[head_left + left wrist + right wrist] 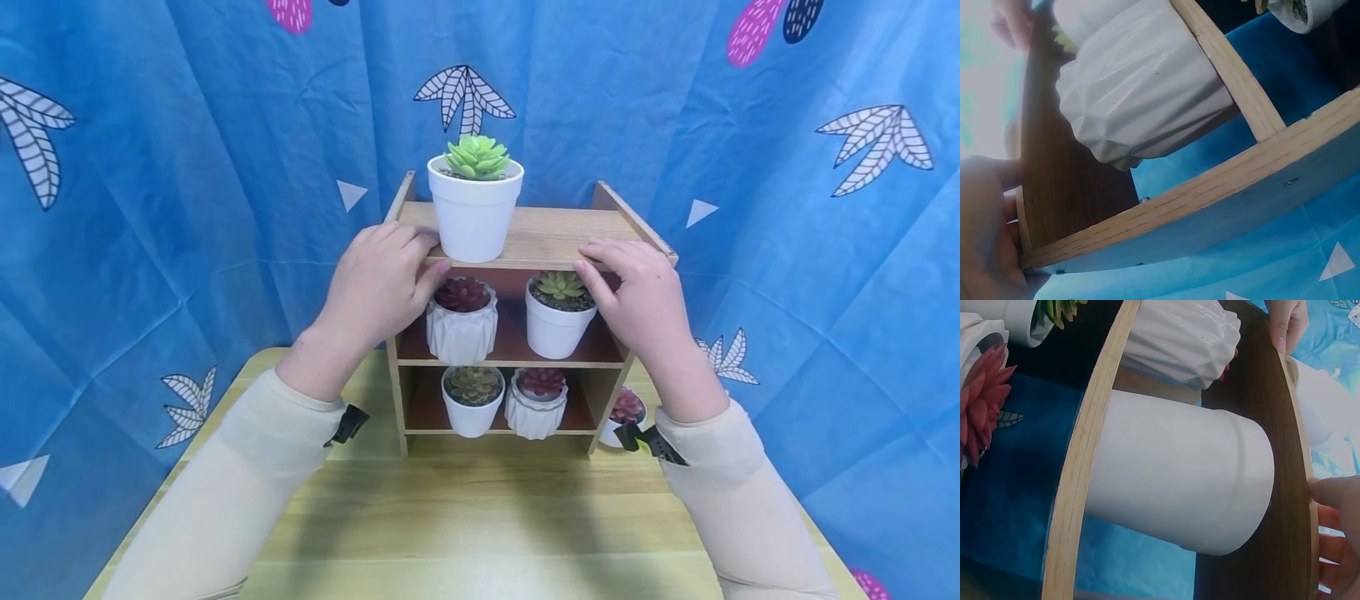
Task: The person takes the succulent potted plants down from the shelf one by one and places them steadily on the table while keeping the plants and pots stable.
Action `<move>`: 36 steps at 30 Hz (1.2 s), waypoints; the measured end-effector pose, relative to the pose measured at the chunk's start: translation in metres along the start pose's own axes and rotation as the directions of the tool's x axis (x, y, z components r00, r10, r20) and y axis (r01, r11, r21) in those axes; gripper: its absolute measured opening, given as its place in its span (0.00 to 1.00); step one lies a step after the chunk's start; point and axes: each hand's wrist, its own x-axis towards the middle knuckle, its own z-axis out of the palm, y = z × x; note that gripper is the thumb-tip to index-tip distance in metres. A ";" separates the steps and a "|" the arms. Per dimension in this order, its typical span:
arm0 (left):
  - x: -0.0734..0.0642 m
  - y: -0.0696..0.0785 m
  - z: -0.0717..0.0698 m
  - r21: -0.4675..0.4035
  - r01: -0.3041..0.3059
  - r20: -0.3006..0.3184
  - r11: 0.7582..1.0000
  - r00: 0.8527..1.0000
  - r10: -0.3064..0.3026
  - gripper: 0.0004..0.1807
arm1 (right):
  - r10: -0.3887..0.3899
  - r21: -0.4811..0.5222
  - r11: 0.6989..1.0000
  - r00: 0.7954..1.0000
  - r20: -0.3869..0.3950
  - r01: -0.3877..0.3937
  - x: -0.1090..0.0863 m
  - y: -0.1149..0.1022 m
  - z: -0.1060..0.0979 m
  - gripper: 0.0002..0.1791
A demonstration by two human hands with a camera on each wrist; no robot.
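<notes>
A small wooden shelf (551, 237) stands on the table. At the top board's left front edge, my left hand (375, 279) grips the wood, fingers on top and thumb at the front. My right hand (645, 292) grips the same board near its right end, likewise with the thumb at the front edge. Between the hands, a smooth white pot with a bright green succulent (476, 212) sits on the top board. Below, the middle tier holds a faceted white pot with a dark red succulent (461, 335) and a smooth white pot with a green succulent (555, 329).
On the lowest tier are a smooth pot with a brownish-green succulent (472, 415) and a faceted pot with a red succulent (536, 414). Another potted red succulent (626, 408) stands on the table (480, 517) right of the shelf. A blue patterned curtain (255, 150) hangs behind.
</notes>
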 end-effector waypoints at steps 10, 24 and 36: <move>0.001 0.001 -0.002 -0.008 0.035 0.039 0.999 0.999 -0.034 0.22 | 0.010 -0.009 1.000 1.000 0.020 -0.010 0.001 0.000 -0.001 0.17; 0.003 0.003 -0.006 -0.051 0.074 0.070 0.996 0.995 -0.071 0.25 | 0.031 -0.013 0.999 0.999 0.041 -0.030 0.002 -0.001 -0.003 0.17; 0.010 0.010 -0.011 -0.173 0.239 0.065 0.956 0.971 -0.231 0.42 | 0.045 -0.021 0.999 0.997 0.056 -0.044 0.003 -0.002 -0.004 0.18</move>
